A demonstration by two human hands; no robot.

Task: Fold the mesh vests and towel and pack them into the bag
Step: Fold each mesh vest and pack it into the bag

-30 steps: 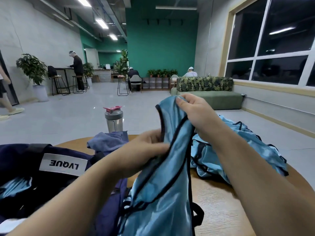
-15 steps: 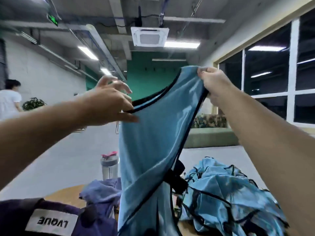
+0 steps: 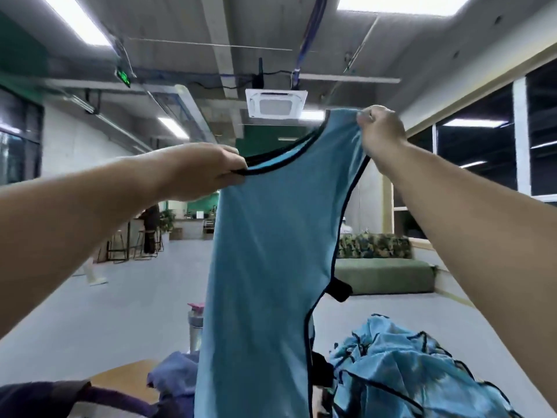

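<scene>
Both grips, left hand (image 3: 208, 168) & right hand (image 3: 380, 131), pinching vest (image 3: 265, 251) above wooden table (image 3: 120, 377), grey-floored hall.

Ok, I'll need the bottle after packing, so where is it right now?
In the head view the bottle stands low and left of centre, half hidden behind the left edge of the held-up vest, just beyond the towel.

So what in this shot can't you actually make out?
- Head view: bottle mostly hidden behind the held vest.
- Bag cut off by the bottom edge.
- Towel partly hidden by the vest.
- Vest pile: count unclear, crumpled and blurred.
- Left hand and right hand: fingertips hidden by fabric and the hands.
</scene>
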